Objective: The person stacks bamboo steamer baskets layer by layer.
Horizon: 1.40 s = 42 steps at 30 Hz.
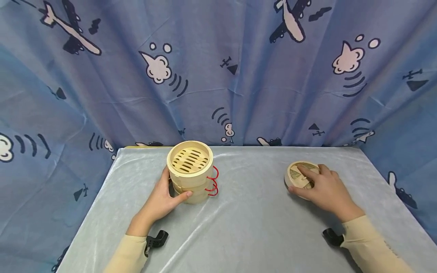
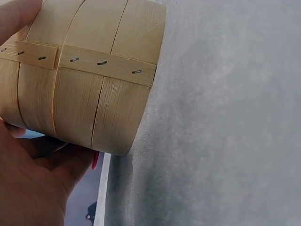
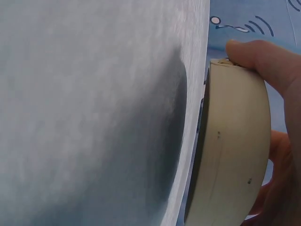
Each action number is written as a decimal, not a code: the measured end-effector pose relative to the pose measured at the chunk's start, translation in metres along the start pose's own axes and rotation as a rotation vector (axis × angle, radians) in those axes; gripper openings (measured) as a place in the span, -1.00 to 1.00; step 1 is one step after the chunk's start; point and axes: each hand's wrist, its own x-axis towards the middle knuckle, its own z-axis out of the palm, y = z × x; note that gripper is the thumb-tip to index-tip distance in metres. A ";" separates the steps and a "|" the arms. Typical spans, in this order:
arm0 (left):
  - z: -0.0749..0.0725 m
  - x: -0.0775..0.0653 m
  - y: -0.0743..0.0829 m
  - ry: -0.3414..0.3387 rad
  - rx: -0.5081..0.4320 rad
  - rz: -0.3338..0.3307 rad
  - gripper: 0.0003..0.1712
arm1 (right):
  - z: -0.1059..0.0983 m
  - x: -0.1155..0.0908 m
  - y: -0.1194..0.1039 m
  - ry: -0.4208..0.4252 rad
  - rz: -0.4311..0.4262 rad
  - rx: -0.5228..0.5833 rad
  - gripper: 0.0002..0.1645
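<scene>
A stack of small bamboo steamer baskets (image 1: 192, 184) stands upright on the left part of the table, its slatted top tier open to view. Red loops (image 1: 217, 173) stick out from its right side. My left hand (image 1: 158, 203) grips the stack, thumb across the front and fingers round the left and back. In the left wrist view, stapled bands run along the basket walls (image 2: 99, 103). Over on the right, my right hand (image 1: 326, 193) holds a round bamboo steamer lid (image 1: 290, 180) by its rim. The right wrist view shows the lid's side (image 3: 230, 136) with a gap and shadow beneath it.
A table covered in pale grey cloth (image 1: 252, 223) lies under both hands. Behind it and at both sides hangs a blue curtain (image 1: 205, 113) with airplane prints. Black wrist devices (image 1: 157, 239) are strapped near the cuffs.
</scene>
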 end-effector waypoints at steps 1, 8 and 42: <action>0.000 0.000 0.000 -0.001 -0.002 0.000 0.38 | 0.000 0.000 -0.002 0.000 -0.003 0.000 0.22; 0.002 0.001 -0.001 0.007 0.012 0.002 0.41 | -0.005 0.005 -0.015 -0.010 -0.031 -0.001 0.23; 0.001 0.001 0.000 0.011 0.008 0.006 0.41 | -0.016 0.024 -0.065 0.010 -0.135 0.027 0.16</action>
